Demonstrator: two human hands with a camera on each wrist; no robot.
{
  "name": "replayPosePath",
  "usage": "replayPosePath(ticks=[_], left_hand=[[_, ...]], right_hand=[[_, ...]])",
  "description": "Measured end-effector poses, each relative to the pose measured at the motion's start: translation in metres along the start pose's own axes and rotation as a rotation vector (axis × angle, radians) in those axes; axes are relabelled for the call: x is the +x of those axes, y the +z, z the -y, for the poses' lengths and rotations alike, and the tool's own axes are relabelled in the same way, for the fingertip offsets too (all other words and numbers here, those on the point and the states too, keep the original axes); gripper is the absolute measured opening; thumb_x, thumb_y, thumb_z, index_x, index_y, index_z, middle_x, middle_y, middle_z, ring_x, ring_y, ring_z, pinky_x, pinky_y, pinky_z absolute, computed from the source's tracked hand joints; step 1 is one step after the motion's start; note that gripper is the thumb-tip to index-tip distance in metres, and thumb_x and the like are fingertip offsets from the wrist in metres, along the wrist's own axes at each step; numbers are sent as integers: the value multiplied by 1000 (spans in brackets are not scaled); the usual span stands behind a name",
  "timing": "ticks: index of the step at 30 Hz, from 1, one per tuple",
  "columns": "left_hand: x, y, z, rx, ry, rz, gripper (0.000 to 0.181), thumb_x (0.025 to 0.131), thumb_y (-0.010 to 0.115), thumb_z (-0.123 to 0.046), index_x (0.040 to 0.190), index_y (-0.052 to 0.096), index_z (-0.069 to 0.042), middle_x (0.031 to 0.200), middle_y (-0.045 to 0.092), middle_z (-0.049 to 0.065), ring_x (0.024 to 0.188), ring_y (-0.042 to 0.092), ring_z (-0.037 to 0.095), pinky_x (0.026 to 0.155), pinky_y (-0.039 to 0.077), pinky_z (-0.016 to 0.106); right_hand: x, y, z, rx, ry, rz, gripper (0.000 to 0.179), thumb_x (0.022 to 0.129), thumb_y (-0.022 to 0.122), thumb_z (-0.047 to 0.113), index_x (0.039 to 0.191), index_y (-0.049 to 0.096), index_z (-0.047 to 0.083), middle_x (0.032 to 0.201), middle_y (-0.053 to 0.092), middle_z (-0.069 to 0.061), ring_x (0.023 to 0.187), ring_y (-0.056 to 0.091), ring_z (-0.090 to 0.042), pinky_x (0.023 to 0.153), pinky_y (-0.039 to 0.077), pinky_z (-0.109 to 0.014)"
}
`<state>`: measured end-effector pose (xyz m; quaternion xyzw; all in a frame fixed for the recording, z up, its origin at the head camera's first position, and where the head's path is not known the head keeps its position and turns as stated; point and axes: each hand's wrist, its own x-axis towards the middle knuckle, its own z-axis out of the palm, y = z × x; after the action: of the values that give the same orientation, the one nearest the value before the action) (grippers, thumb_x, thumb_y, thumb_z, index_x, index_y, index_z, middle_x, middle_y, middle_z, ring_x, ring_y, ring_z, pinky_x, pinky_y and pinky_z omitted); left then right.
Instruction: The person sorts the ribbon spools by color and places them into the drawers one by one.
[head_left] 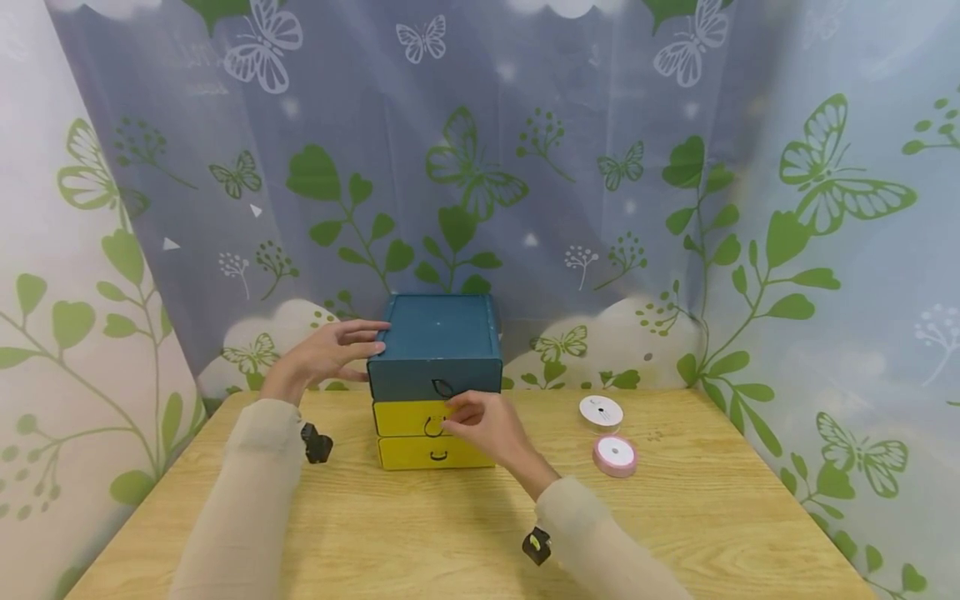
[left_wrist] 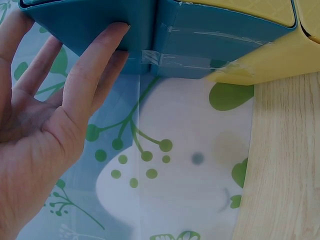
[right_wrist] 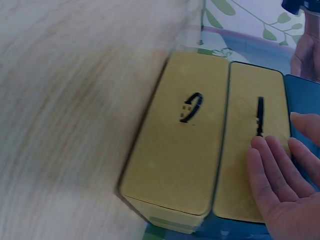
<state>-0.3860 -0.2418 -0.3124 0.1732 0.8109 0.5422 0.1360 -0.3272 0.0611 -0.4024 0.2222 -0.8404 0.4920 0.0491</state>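
A small drawer chest with a blue top (head_left: 438, 327) stands toward the back of the table, with one blue drawer front above two yellow ones. My left hand (head_left: 330, 354) rests at the upper left side of the chest, fingers extended; the left wrist view has the fingertips against the blue side (left_wrist: 140, 30). My right hand (head_left: 487, 425) is in front of the middle yellow drawer (right_wrist: 245, 170). Its extended fingertips are right at that drawer's black loop handle (right_wrist: 260, 116), with the thumb apart. The bottom yellow drawer (right_wrist: 170, 155) has a similar handle (right_wrist: 197, 107).
To the right on the wooden table (head_left: 712, 517) lie a white ribbon spool (head_left: 601, 411) and a pink-edged spool (head_left: 616, 455). A patterned curtain (head_left: 570, 208) with butterflies and leaves hangs behind the chest. Clear tape (left_wrist: 200, 67) crosses the chest's side.
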Motion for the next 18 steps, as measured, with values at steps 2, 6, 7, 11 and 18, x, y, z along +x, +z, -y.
replayPosePath(ticks=[2,6,7,11,18], left_hand=[[0,0,0,2,0,-2,66,104,64,-29,162,36,-16,172,18,20,155,29,44,106,57,52],[0,0,0,2,1,-2,66,104,65,-30,162,36,-16,172,19,20,155,29,44,106,57,52],[0,0,0,1,1,-1,66,104,65,-30,162,36,-16,172,18,20,155,29,44,106,57,52],[0,0,1,-2,-2,1,66,104,64,-29,162,35,-16,172,18,20,155,28,44,106,57,52],[0,1,0,0,-3,-2,66,104,64,-28,162,35,-16,172,18,21,155,28,45,107,56,53]], right_hand=[[0,3,-3,-7,12,5,26,91,81,22,114,78,10,100,80,-7,84,75,-15,77,63,-27],[1,9,-9,-9,38,25,28,90,82,21,115,79,8,101,80,-9,85,75,-17,77,64,-29],[2,10,-10,-8,43,30,28,90,82,21,115,79,8,101,80,-9,85,76,-17,77,64,-29],[3,15,-14,-9,40,52,27,89,82,18,115,79,9,102,80,-9,85,76,-17,76,64,-28],[3,19,-14,-49,1,52,19,89,82,15,108,81,10,103,80,-7,86,76,-16,74,63,-23]])
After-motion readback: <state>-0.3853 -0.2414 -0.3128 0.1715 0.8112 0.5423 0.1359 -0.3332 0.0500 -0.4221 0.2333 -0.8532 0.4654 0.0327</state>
